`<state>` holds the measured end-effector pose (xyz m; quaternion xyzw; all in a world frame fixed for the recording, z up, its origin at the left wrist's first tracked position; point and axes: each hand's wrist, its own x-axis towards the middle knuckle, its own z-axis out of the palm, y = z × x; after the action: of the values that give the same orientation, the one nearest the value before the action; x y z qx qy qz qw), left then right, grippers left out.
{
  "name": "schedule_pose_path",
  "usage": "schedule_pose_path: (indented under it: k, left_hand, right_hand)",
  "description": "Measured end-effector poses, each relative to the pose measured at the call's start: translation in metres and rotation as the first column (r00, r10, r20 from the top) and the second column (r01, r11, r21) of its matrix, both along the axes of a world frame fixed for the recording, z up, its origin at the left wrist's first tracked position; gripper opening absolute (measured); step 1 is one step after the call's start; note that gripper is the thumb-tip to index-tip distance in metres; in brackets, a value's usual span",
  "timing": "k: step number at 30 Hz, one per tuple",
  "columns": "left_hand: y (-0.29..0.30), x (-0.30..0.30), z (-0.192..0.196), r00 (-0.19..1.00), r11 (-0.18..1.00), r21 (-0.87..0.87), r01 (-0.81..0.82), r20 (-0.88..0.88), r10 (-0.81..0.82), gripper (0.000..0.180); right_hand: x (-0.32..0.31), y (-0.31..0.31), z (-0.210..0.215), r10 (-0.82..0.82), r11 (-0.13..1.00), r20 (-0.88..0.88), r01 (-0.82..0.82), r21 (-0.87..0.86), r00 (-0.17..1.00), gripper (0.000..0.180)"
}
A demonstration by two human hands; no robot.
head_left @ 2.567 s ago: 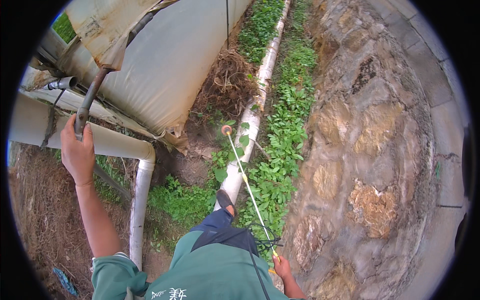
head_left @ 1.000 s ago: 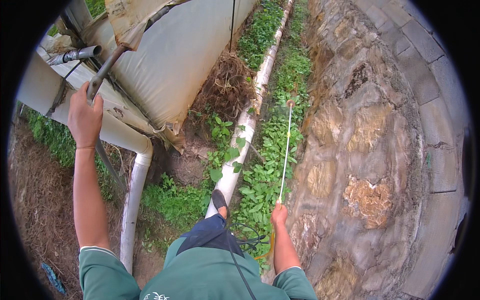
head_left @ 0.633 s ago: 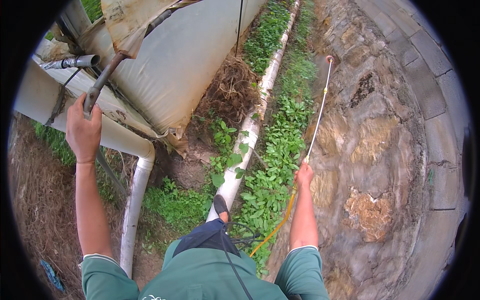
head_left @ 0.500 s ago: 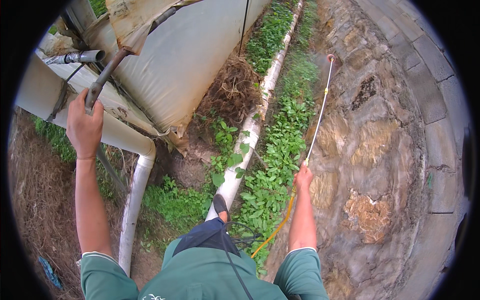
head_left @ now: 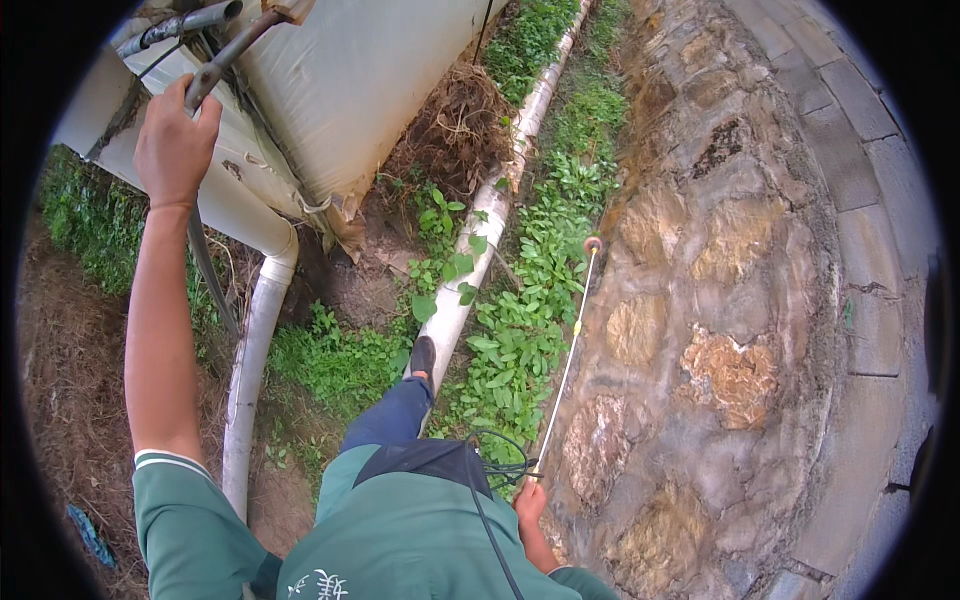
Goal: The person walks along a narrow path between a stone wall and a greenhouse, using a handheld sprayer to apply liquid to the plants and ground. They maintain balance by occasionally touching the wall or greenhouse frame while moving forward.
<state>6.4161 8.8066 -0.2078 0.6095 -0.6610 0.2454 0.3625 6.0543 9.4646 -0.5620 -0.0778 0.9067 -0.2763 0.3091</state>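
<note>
Low in the view, just past the green shirt (head_left: 400,540), the right hand (head_left: 529,500) is curled shut around the near end of a thin pale spray wand (head_left: 566,362); the fingers wrap the grip, though they are too small to tell apart. A dark hose (head_left: 497,468) loops in the weeds just beside that hand. The wand runs straight and slanting up and away from the hand, over the edge of the green weeds (head_left: 520,320), and ends in a small round orange-brown nozzle (head_left: 593,244) that sits at the foot of the rough stone wall (head_left: 720,300). To the left of the wand, a dark shoe (head_left: 423,355) stands on a long white pipe (head_left: 480,250) that lies among the leaves. Farther off and up at the left, the left hand (head_left: 175,145) is raised on a straight arm, its fingers closed over a curved grey metal bar (head_left: 225,65) of the frame, above the pale plastic sheeting (head_left: 370,80) and a fat white tube (head_left: 255,330) bending down to the ground.
</note>
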Motion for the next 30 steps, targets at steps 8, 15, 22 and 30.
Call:
schedule_pose_path:
  k: [8,15,22,30]
  left_hand:
    - [-0.002,0.002,0.000,0.999,0.998,0.052,-0.042,0.025,0.040,0.042]
    - [-0.006,0.006,0.001,0.999,0.999,-0.012,0.037,-0.017,-0.037,0.042]
    - [0.014,-0.007,-0.002,0.985,0.982,-0.105,0.156,-0.056,-0.162,0.027]
    - [0.032,0.023,-0.019,0.894,0.907,-0.096,0.410,-0.158,-0.420,0.074]
  right_hand:
    - [0.019,0.025,0.039,-0.039,0.999,0.160,0.044,-0.028,0.986,0.037]
    - [0.061,0.117,0.093,0.252,0.952,0.038,-0.255,0.168,0.967,0.049]
    - [0.064,0.158,0.106,0.240,0.912,0.082,-0.254,0.321,0.967,0.049]
    - [0.057,0.065,0.086,0.194,0.981,0.342,-0.187,-0.055,0.919,0.041]
